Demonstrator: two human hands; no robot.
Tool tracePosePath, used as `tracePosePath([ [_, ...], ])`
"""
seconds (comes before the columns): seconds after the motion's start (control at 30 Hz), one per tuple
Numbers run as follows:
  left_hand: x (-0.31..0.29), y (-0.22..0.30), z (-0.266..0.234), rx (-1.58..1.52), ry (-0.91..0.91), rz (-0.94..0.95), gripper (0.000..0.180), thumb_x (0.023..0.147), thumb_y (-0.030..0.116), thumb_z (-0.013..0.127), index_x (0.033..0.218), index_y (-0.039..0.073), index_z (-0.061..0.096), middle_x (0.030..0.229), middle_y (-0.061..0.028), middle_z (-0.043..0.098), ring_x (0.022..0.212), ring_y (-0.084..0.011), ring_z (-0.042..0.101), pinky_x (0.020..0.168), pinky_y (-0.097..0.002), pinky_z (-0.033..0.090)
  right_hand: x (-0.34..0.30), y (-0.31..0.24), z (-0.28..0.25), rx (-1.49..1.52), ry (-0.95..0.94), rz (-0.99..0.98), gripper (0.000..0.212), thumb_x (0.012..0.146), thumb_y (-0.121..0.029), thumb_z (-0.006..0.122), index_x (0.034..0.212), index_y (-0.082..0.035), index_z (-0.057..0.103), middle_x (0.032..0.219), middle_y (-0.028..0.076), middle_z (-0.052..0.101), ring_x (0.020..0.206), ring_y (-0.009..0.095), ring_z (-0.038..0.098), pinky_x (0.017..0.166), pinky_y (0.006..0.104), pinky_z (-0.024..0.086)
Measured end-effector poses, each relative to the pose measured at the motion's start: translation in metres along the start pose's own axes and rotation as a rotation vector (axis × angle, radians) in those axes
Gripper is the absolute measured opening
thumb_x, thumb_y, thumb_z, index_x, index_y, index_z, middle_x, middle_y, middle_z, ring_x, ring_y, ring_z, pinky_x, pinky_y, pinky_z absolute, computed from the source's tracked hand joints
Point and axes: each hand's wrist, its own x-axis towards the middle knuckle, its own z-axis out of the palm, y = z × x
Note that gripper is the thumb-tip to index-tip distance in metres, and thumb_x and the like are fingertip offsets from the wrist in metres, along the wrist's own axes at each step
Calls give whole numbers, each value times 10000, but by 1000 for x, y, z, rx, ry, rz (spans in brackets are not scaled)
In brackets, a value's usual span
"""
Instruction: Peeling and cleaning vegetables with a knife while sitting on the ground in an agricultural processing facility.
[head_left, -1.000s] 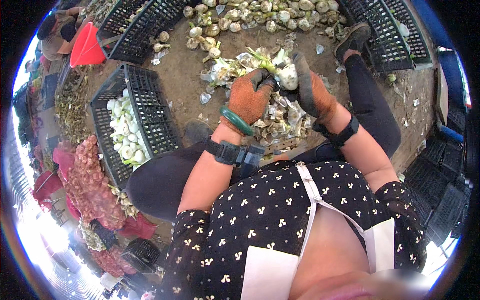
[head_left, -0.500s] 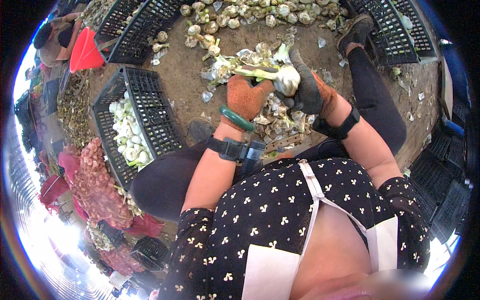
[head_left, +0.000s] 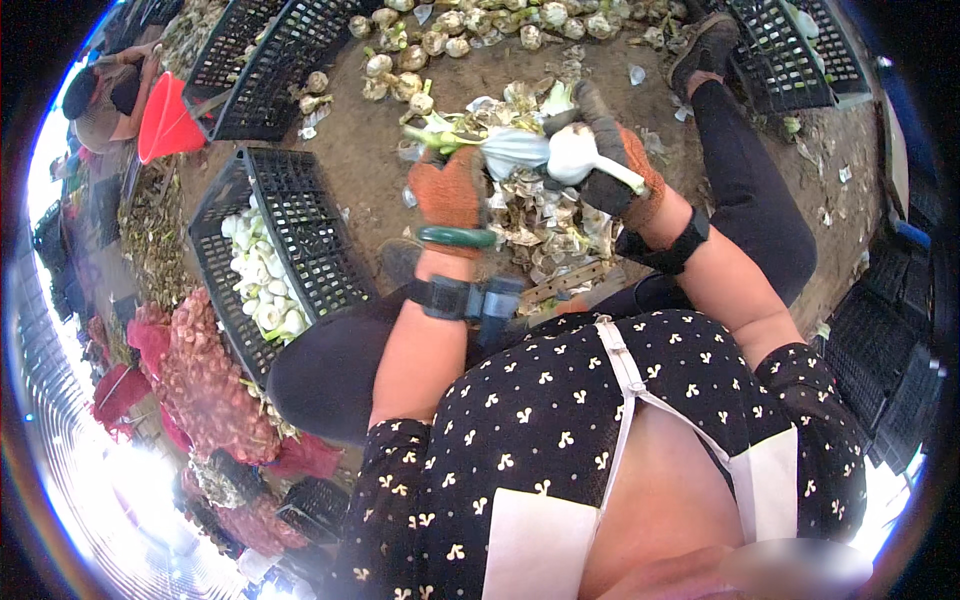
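My right hand (head_left: 632, 165), in an orange and dark-grey glove, grips a clean white garlic bulb (head_left: 572, 153). The bulb's short cut stem (head_left: 622, 175) points right, across the palm. My left hand (head_left: 447, 195), in an orange glove, is closed around a green stalk with a pale strip of garlic skin (head_left: 515, 153). That strip stretches toward the bulb; blur hides whether the two still touch. Beneath both hands lies a heap of torn garlic skins (head_left: 545, 225) on the ground, between my legs.
A black crate (head_left: 315, 230) at my left holds clean white bulbs. Unpeeled garlic bulbs (head_left: 455, 25) lie along the far ground. More black crates (head_left: 780, 55) stand far left and far right. A filled red net sack (head_left: 205, 370) and another person (head_left: 110, 100) are at left.
My left hand has moved left with the stalk, drawing a pale skin strip off the bulb. The bulb has turned in my right hand, looks whiter, and its stem now points right.
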Motion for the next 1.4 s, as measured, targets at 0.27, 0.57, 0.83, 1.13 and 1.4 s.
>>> tracePosePath([
  [0.27, 34, 10, -38, 274, 245, -4, 230, 692, 201, 584, 715, -28, 568, 683, -144, 596, 509, -268, 544, 483, -361, 427, 0, -19, -11, 1118, -333, 744, 546, 805, -550, 364, 764, -46, 572, 605, 77, 577, 521, 222, 590, 435, 339, 497],
  [0.57, -3, 21, 2, 763, -472, 340, 335, 753, 246, 532, 1030, 60, 551, 856, -173, 594, 824, -304, 563, 756, -392, 426, -5, -14, -18, 476, -147, 548, 411, 760, -266, 607, 1061, -11, 490, 911, 44, 565, 790, 95, 530, 677, 221, 446],
  [0.83, -19, 23, 6, 931, -275, 660, 261, 701, 225, 588, 889, 47, 552, 827, -174, 570, 731, -332, 558, 614, -410, 448, 1, -19, -28, 460, -323, 519, 361, 736, -221, 632, 1008, -6, 533, 872, 28, 587, 755, 92, 541, 664, 219, 448],
  [1.13, 8, -9, -11, 375, -338, -42, 411, 703, 222, 580, 1060, 35, 503, 901, -147, 591, 767, -260, 589, 650, -348, 468, 5, -16, -20, 269, -273, 471, 359, 807, -329, 519, 983, -17, 548, 853, 53, 590, 752, 111, 555, 666, 238, 448],
  [1.4, -16, -2, 10, 289, -580, 59, 359, 684, 93, 614, 1028, 23, 540, 944, -109, 601, 870, -195, 575, 742, -305, 453, 5, 11, -21, -569, 65, -414, 343, 846, -295, 469, 1014, -1, 521, 777, 58, 594, 698, 123, 561, 583, 278, 475],
])
